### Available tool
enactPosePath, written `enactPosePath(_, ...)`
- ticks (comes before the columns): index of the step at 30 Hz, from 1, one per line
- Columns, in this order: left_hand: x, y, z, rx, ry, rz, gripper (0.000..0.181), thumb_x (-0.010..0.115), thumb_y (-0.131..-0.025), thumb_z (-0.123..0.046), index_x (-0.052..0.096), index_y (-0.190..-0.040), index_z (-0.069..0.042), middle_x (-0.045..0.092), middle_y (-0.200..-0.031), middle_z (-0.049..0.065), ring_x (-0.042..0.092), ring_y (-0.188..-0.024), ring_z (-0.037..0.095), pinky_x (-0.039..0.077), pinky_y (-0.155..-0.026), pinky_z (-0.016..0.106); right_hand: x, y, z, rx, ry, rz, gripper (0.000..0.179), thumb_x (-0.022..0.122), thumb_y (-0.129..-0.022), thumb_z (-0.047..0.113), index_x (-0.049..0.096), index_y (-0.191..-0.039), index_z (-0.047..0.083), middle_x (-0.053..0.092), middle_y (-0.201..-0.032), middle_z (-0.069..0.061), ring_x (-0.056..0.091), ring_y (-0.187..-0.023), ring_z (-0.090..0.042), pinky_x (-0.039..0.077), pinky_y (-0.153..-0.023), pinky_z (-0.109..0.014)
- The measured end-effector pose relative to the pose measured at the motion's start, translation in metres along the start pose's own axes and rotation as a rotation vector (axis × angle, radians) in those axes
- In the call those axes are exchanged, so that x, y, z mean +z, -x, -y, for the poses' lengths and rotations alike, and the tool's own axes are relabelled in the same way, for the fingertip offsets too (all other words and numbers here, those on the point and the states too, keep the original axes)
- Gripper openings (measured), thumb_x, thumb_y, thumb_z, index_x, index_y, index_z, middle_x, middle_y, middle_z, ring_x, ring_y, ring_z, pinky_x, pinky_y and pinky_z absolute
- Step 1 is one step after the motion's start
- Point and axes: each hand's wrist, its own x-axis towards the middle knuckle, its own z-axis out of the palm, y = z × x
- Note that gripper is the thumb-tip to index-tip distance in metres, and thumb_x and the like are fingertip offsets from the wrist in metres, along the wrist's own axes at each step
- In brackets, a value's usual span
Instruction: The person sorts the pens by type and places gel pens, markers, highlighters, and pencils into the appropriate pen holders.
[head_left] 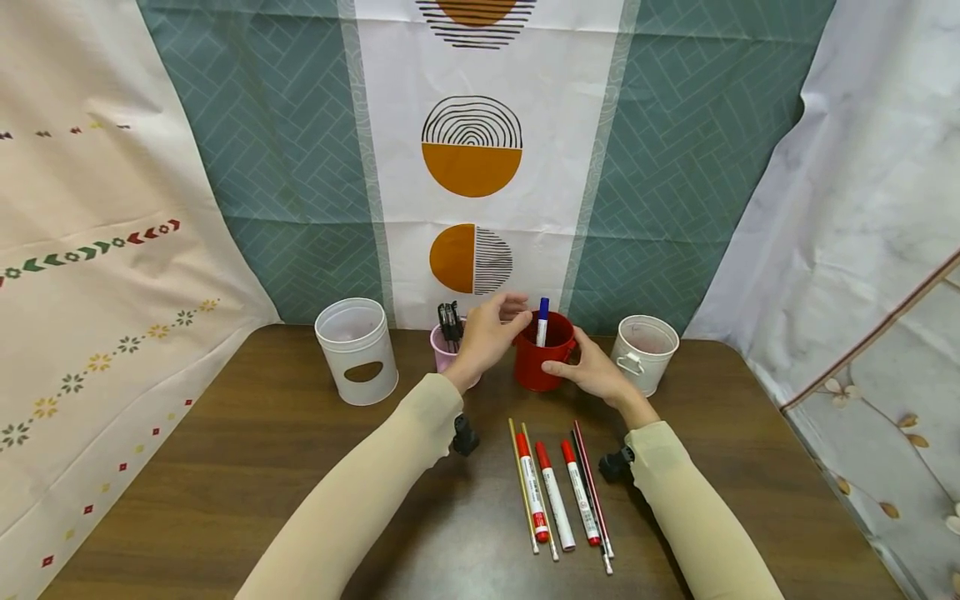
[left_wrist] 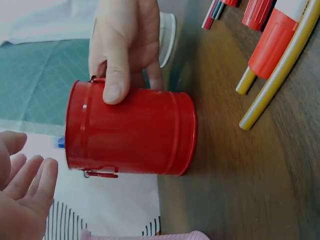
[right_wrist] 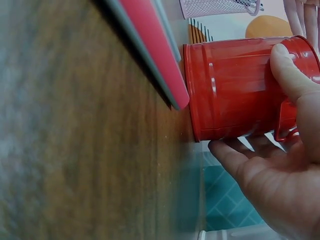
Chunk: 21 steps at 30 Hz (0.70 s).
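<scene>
A red metal cup (head_left: 535, 372) stands upright on the table, with a blue-capped marker (head_left: 542, 327) leaning inside it. My right hand (head_left: 596, 375) grips the cup from its right side; the right wrist view shows the thumb (right_wrist: 290, 72) across the near wall and the fingers behind. Beside the cup's rim, my left hand (head_left: 489, 335) hovers with relaxed, spread fingers, holding nothing. In the left wrist view those fingers (left_wrist: 37, 185) are apart from the cup. Left of it is a pink mesh cup (head_left: 442, 360) with several black pens (head_left: 450, 323), partly hidden by my left hand.
On the table in front lie red-capped markers (head_left: 555, 496), gold pencils (head_left: 521, 487), and a red pencil (head_left: 590, 483) against a black one. A white cup with an oval hole (head_left: 352, 350) stands at left, another white cup (head_left: 647, 367) at right. Patterned cloth (head_left: 300, 167) hangs behind.
</scene>
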Motion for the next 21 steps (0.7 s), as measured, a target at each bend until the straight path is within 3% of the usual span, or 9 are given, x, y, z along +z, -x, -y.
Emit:
enactPosePath(5,-0.012,0.016,-0.004,0.016,-0.05,0.024,0.024,0.074,-0.102,-0.025,0.074,-0.121,-0.01,0.078,-0.114,0.004,0.073,-0.102,0.02,0.061,-0.093,0.033,0.0,0.0,0.0,0.004,-0.017,0.004,0.084,0.081,-0.095,0.025,0.033,-0.163,0.011,0.052,-0.156,-0.018,0.048,-0.143,-0.04,0.035,-0.122,-0.063)
enactPosePath(12,-0.023,0.051,-0.006,0.045,-0.197,0.199,0.013,0.077,-0.099,-0.029,0.075,-0.101,-0.016,0.077,-0.093,-0.003,0.07,-0.085,0.011,0.06,-0.077,0.027,-0.001,0.0,0.0,-0.012,-0.013,0.006,0.082,0.08,-0.096,0.023,0.033,-0.162,0.007,0.049,-0.157,-0.021,0.047,-0.143,-0.042,0.031,-0.123,-0.066)
enactPosePath(21,-0.012,0.093,-0.01,0.061,-0.332,0.42,0.015,0.079,-0.097,-0.025,0.072,-0.086,-0.016,0.066,-0.071,-0.008,0.058,-0.066,0.009,0.051,-0.06,0.023,0.001,0.001,0.001,-0.016,-0.045,0.016,0.08,0.08,-0.096,0.021,0.035,-0.161,0.009,0.05,-0.156,-0.018,0.047,-0.142,-0.04,0.032,-0.122,-0.065)
